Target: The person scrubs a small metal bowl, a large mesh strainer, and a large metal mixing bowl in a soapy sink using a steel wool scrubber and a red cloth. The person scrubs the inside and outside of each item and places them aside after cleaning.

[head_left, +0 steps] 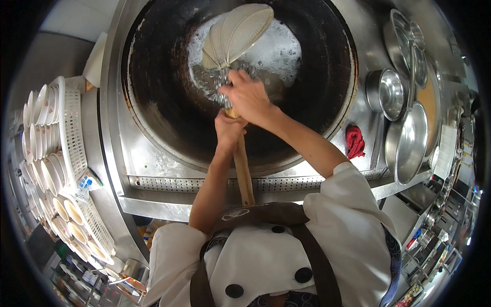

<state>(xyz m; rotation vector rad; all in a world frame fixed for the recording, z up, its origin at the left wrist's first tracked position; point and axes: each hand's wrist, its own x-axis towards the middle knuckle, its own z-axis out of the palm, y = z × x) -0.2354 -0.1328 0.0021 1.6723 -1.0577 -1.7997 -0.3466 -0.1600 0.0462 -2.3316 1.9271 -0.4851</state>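
My left hand (230, 128) is wrapped around the wooden handle (243, 169) of a large mesh strainer, close to where the wood meets the metal. The strainer's bowl (238, 36) is tilted over a big dark wok (161, 115), above foamy, cloudy water (282, 44). At the metal neck is my right hand (249, 94), its fingers curled and blurred. Bright, glinting water or wire shows around those fingers, and I cannot tell whether they grip anything. The handle's lower end points back toward my apron.
A red cloth (355, 142) lies on the steel counter right of the wok. Beyond it stand a small steel pot (385, 94), a steel basin (410, 144) and a ladle (412, 73). White baskets (74, 130) with stacked bowls stand at left.
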